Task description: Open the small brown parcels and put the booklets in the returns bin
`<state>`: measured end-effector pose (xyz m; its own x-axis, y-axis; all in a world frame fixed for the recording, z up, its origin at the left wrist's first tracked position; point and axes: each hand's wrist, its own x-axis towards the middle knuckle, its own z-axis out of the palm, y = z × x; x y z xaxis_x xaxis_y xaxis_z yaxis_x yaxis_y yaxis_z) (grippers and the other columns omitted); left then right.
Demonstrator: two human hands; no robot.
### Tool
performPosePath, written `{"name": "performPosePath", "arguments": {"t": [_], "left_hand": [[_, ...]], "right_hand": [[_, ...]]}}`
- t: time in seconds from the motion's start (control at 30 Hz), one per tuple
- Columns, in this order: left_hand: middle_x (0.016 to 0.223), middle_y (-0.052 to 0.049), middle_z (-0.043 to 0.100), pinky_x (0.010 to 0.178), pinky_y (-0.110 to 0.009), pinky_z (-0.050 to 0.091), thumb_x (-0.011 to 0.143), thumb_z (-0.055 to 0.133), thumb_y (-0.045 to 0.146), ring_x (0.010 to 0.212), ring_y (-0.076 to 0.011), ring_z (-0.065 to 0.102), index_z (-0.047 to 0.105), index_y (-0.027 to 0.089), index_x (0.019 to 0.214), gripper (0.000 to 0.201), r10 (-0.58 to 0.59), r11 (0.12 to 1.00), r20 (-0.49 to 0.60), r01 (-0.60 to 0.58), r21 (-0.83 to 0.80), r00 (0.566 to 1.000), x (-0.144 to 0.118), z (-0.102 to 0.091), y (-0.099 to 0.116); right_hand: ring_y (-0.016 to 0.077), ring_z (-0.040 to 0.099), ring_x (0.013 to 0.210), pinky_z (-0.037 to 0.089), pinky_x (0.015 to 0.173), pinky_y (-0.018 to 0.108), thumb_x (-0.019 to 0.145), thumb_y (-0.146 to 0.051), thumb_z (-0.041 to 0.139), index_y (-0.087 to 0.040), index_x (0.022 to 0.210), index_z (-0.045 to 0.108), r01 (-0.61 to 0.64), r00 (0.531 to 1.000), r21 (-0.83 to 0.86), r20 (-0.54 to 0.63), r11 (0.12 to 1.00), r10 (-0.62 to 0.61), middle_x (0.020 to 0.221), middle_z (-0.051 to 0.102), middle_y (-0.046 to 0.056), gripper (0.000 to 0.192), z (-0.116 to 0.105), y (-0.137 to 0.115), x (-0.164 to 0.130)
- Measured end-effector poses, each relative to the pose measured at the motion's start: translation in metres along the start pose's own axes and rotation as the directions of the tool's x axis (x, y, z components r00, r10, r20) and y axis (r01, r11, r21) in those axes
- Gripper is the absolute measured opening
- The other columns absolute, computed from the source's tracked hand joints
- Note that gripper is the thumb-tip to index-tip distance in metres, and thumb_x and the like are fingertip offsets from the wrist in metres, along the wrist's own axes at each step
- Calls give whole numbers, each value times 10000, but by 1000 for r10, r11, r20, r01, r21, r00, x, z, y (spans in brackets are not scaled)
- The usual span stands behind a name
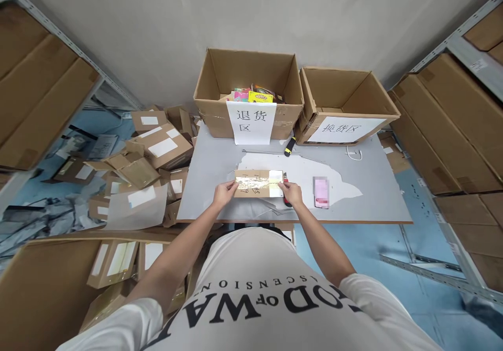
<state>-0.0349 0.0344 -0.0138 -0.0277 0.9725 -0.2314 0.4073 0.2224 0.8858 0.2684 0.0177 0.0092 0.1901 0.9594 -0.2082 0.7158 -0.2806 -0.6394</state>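
Left hand [225,192] and right hand [292,192] pinch the parcel [254,184] by its ends; lowering it carelessly could knock the red tool [286,203].

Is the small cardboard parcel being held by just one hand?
No, the left hand grips one end of the small cardboard parcel while the right hand grips the other.

Here's the parcel [255,184] between left hand [225,193] and right hand [292,193], above the table [377,209]; phone [321,191] to its right, cutter [290,146] behind, left box [214,123] and right box [341,91] beyond that, heaped cartons [175,158] off left.
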Motion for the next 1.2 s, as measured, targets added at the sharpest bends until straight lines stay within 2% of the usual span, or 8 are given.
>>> {"name": "performPosePath", "arguments": {"t": [0.23, 0.43, 0.5, 0.6, 0.67, 0.77, 0.97, 1.2], "left_hand": [[1145, -132, 670, 948, -412, 485, 715, 644, 559, 1067, -286, 634, 647, 87, 1160, 649, -31, 985, 20, 33, -169, 999, 4, 7, -17], [1174, -123, 660, 978, -425, 458, 738, 620, 534, 1109, -283, 610, 647, 102, 1163, 607, -58, 979, 15, 60, -194, 998, 9, 8, -19], [1203, -124, 645, 977, -430, 458, 780, 566, 519, 1136, -276, 595, 635, 107, 1181, 578, -62, 975, 24, 66, -211, 998, 7, 7, -23], [1282, -134, 590, 1007, -430, 434, 805, 528, 467, 1189, -263, 559, 591, 120, 1243, 562, -68, 969, 38, 75, -233, 997, -2, 5, -33], [1334, -142, 544, 1058, -432, 383, 744, 606, 426, 1241, -270, 512, 560, 127, 1281, 616, -46, 972, 64, 60, -227, 997, -10, 5, -40], [1319, -122, 562, 1093, -443, 332, 662, 684, 421, 1282, -284, 465, 567, 139, 1272, 682, 17, 982, 127, 8, -191, 992, -18, 10, -47], [1196, -83, 654, 1052, -449, 380, 755, 592, 473, 1164, -284, 571, 647, 144, 1161, 525, 60, 991, 126, -44, -126, 990, -16, 20, -43], [1144, -77, 680, 978, -421, 443, 817, 543, 400, 1070, -287, 625, 669, 149, 1136, 425, 99, 995, 53, -99, -14, 994, -19, 5, -22]], "right_hand": [[226, 648, 740, 461, 694, 297, 779, -623, 520, -202, 769, 754, -53, 998, 115, -15, 992, 55, 720, 725, 62, 481, 7, 8, 13], [225, 648, 767, 479, 741, 299, 774, -646, 488, -179, 752, 728, -83, 996, 203, -11, 976, 87, 719, 720, 55, 526, 13, 11, 15], [239, 659, 812, 491, 773, 322, 825, -608, 426, -170, 825, 728, -72, 997, 236, -5, 969, 75, 802, 731, 78, 532, 16, 17, 12], [235, 667, 932, 497, 864, 354, 883, -464, 363, -161, 1096, 672, -60, 997, 356, -29, 933, 75, 1054, 706, 104, 483, 22, 34, 2], [227, 634, 1065, 473, 942, 367, 853, -350, 431, -173, 1284, 553, -46, 999, 417, -8, 908, 54, 1235, 629, 100, 482, 28, 47, -6], [236, 554, 1200, 424, 1016, 384, 753, -240, 555, -188, 1391, 432, -26, 995, 432, 94, 902, -16, 1333, 560, 88, 651, 38, 56, -16], [259, 640, 1037, 458, 960, 419, 798, -262, 501, -166, 1253, 576, -2, 995, 351, 94, 936, -33, 1120, 690, 90, 471, 50, 43, -19], [260, 666, 840, 495, 793, 360, 844, -378, 476, -171, 1011, 690, 66, 994, 200, 68, 978, -81, 908, 733, 88, 341, 30, 28, -19]]}}
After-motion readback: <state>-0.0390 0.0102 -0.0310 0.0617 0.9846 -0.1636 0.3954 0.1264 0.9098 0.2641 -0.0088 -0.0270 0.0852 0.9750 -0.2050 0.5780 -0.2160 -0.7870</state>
